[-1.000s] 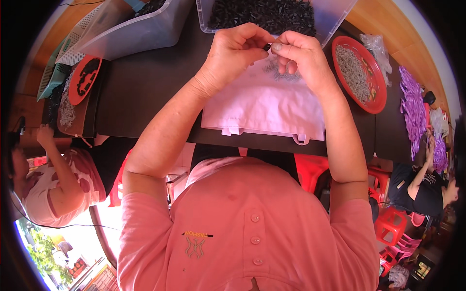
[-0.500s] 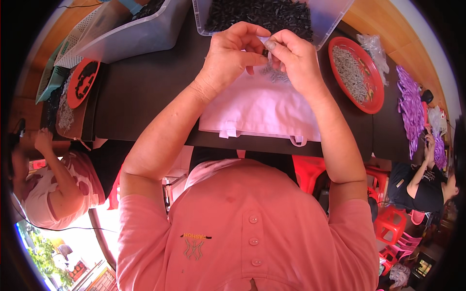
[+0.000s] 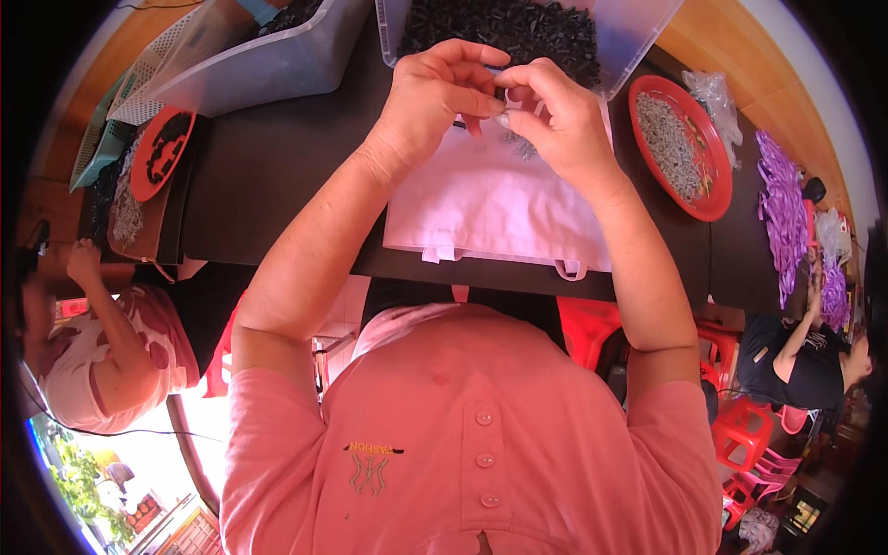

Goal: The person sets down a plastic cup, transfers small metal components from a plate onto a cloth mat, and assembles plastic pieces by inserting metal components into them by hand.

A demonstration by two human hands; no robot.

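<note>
My left hand [image 3: 435,92] and my right hand [image 3: 566,116] meet over a pink cloth [image 3: 490,208] with short straps, spread on the dark table. Fingers of both hands are closed in a pinch around a small dark piece [image 3: 499,93]; its exact kind is too small to make out. Below the left fingers, a bit of black [image 3: 460,124] shows. Small grey metal-looking pieces [image 3: 520,145] lie on the cloth beside my right thumb, partly covered by that hand. Just beyond my hands stands a clear plastic bin [image 3: 392,32] of small black parts [image 3: 504,32].
To the right, a red tray [image 3: 713,208] holds many small grey pieces, with a clear bag [image 3: 714,97] and purple ribbons [image 3: 782,217] farther right. Another bin [image 3: 245,85] and an orange-red plate [image 3: 143,180] stand left. Co-workers sit at both sides.
My right thumb has dropped slightly away from its index fingertip, and my left hand has shifted a little left. Both hands remain together over the cloth.
</note>
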